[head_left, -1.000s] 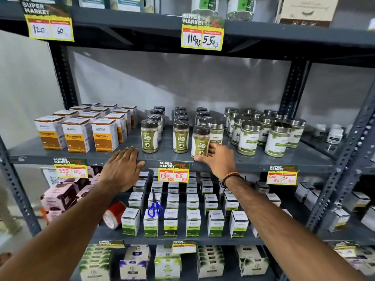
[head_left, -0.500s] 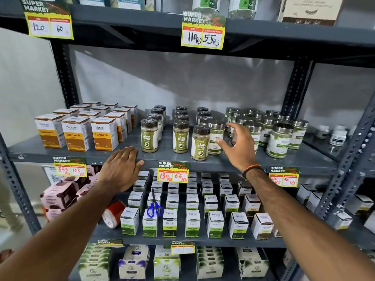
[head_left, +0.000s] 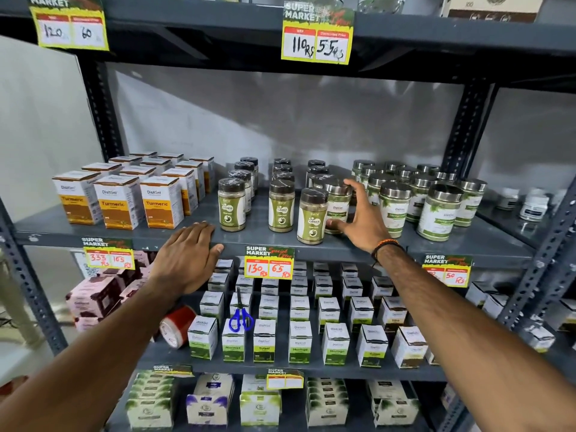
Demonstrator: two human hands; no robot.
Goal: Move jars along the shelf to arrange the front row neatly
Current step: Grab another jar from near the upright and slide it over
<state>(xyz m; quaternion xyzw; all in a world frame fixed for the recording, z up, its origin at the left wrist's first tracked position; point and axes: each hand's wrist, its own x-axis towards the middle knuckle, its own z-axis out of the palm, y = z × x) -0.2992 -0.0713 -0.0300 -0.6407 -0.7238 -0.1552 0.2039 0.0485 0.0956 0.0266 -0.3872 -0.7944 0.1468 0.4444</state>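
Jars with brown lids and green labels (head_left: 312, 216) front the grey metal shelf (head_left: 436, 244), where the right hand (head_left: 361, 219) half-hides a silver-lidded Moringa jar (head_left: 337, 204), its grip unclear, while the left hand (head_left: 187, 254) lies flat, fingers spread, on the edge.

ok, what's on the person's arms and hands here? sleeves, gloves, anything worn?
Both arms are bare as far as the picture shows, with no sleeves and no gloves. The right hand has a beaded band in orange and black around the wrist. The left hand shows no ring, watch or band.
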